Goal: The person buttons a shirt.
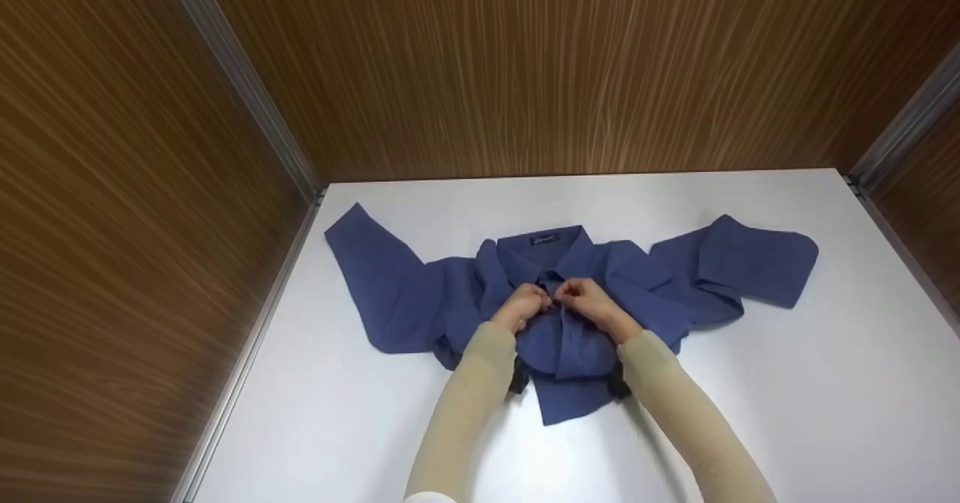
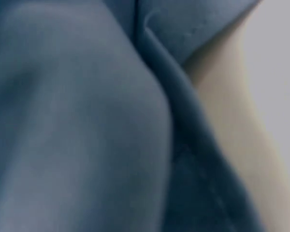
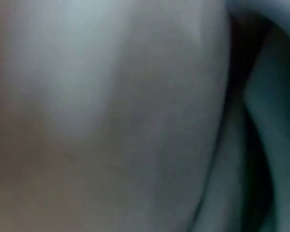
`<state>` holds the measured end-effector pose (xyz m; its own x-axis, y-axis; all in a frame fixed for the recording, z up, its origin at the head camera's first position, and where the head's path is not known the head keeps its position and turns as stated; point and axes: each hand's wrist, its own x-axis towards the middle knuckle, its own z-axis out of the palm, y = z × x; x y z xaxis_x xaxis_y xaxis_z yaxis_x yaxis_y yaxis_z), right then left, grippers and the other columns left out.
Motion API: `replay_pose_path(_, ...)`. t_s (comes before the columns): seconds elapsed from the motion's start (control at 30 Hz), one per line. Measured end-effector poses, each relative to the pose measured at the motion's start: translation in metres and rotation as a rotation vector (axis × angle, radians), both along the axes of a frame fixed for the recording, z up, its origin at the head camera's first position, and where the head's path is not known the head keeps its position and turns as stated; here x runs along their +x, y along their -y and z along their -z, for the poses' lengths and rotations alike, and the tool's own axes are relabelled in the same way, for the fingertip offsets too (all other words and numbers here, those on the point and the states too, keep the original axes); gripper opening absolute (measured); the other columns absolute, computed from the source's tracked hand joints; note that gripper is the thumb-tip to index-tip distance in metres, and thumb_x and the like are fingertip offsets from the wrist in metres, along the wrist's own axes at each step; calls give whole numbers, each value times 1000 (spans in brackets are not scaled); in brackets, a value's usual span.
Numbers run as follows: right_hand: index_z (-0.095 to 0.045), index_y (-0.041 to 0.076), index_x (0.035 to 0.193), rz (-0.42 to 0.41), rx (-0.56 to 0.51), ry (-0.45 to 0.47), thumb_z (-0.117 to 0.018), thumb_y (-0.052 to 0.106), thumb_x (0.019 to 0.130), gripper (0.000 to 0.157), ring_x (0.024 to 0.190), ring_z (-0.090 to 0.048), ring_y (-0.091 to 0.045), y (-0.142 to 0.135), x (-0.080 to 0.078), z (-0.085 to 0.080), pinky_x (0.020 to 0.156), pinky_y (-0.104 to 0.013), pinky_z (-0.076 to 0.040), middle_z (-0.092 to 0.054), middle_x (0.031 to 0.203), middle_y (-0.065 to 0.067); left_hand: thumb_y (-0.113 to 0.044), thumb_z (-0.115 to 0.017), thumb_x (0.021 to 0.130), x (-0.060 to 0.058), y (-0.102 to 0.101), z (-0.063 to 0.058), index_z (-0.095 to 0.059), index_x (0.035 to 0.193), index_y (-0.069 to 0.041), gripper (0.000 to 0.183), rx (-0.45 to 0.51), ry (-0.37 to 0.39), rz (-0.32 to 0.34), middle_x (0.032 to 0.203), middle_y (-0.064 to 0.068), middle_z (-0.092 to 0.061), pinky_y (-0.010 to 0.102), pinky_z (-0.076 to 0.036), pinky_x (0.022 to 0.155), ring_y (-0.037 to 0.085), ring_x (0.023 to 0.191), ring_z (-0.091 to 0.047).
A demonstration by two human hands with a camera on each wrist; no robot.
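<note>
A dark blue collared shirt (image 1: 405, 293) lies on the white table, sleeves spread to both sides and the body bunched toward the middle. Just below the collar (image 1: 576, 255), my left hand (image 1: 525, 304) pinches one edge of the front opening. Close beside it, my right hand (image 1: 592, 304) pinches the button placket from the other side, fingertips almost meeting the left ones. Whatever small part lies between the fingertips is hidden. Blurred blue cloth (image 2: 87, 121) fills most of the left wrist view. The right wrist view is mostly covered by blurred cloth (image 3: 266, 106) and a close pale surface.
The white table (image 1: 810, 413) carries the shirt near its far side. Brown wood-grain panels (image 1: 525, 68) stand behind and on both sides, with a grey metal rail (image 1: 247, 76) at the left corner. A shirt tail (image 1: 570, 402) hangs toward the near side between the forearms.
</note>
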<state>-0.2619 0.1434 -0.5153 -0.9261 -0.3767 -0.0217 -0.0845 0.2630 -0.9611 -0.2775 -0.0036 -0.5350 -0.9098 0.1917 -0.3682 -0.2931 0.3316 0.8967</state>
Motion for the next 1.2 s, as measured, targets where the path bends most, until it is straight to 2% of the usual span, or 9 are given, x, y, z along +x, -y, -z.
replay_pose_path(0.13,-52,-18,88,-19,32,3,-48,-7,85,12,63,-45,-12,2,3,-6,57,-21,-37,-53,77,-15,7,-43,82,21,3,-31,-39,58,-7,28,23,-29,11,56,0,-34,24,-26,53,13,53,-32)
replay_pose_path(0.27,-52,-17,87,-35,25,16,-49,-6,86,11,61,-44,-12,2,0,-3,56,-21,-36,-52,74,-12,8,-43,82,27,4,-43,-39,58,-6,28,72,-5,-2,58,1,-38,22,-31,56,14,56,-37)
replay_pose_path(0.47,-53,-10,84,-55,36,26,-56,-1,84,9,63,-47,-12,-2,-10,17,59,-22,-39,-53,72,-6,-10,-57,82,6,-2,-5,-61,69,-3,15,102,19,-75,68,3,-56,24,-42,62,14,63,-52)
replay_pose_path(0.7,-53,-7,83,-62,68,-9,-58,-3,80,7,62,-49,-11,-2,-12,24,58,-22,-40,-53,70,-4,-12,-62,78,-74,-8,135,-56,72,-6,10,34,-89,-43,74,5,-57,27,-42,56,17,66,-53)
replay_pose_path(0.77,-54,-6,82,-58,74,-5,-59,-2,79,7,61,-49,-11,-2,-13,24,58,-22,-40,-54,70,-4,-11,-60,77,-78,-9,143,-55,72,-8,8,11,-102,-48,74,4,-56,27,-42,56,16,66,-53)
replay_pose_path(0.83,-55,-6,82,-45,81,6,-60,0,79,8,61,-48,-12,-1,-13,24,58,-22,-39,-53,70,-3,-8,-57,75,-75,-9,138,-54,69,-8,7,-8,-130,-35,71,3,-55,26,-40,54,16,62,-51)
replay_pose_path(1.0,-55,-5,82,-39,98,11,-61,2,78,11,61,-47,-12,-1,-12,24,58,-23,-39,-52,70,-3,-7,-58,74,-53,-7,103,-53,67,-6,9,-30,-122,-22,70,4,-53,29,-40,55,18,61,-48)
replay_pose_path(1.07,-54,-5,83,-41,101,10,-61,3,78,11,61,-47,-12,-1,-12,24,58,-23,-39,-52,70,-3,-8,-58,74,-53,-6,102,-53,67,-6,9,-27,-118,-23,71,4,-53,29,-40,55,17,62,-48)
replay_pose_path(1.2,-54,-5,82,-39,111,5,-61,3,78,12,61,-48,-12,-1,-12,22,58,-22,-39,-53,70,-3,-6,-53,72,-68,-8,127,-51,67,-8,6,-23,-168,-19,68,3,-52,26,-39,52,16,59,-47)
